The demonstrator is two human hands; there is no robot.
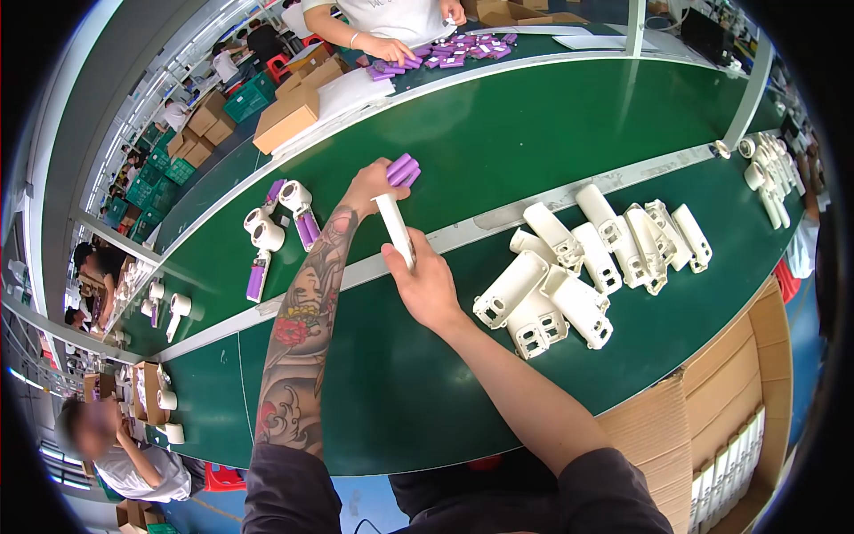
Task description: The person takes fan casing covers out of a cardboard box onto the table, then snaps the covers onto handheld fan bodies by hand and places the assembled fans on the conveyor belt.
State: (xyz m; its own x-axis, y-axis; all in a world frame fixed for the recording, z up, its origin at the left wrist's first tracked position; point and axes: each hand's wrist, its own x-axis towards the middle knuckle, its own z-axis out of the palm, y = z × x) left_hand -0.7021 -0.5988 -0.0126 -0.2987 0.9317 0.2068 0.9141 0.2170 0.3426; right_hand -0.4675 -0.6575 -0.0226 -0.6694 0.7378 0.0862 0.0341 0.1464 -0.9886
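Note:
My left hand (366, 189) reaches over the far green surface, its fingers closed round a purple battery pack (403, 170) of several cylindrical cells. Just below it, my right hand (429, 283) grips a long white plastic housing (394, 229), tilted with its upper end close to my left wrist. To the left stand white round-headed housings (267, 234) with purple battery packs (306, 230) showing in their handles. A heap of white hollow housings (534, 294) lies to the right of my right hand.
A metal rail (498, 216) divides the green bench (382, 392). Across it, a person's hand (388, 48) touches a pile of purple battery packs (454, 52). An open cardboard box (685, 418) with white parts stands at lower right. Another person (133, 463) sits at lower left.

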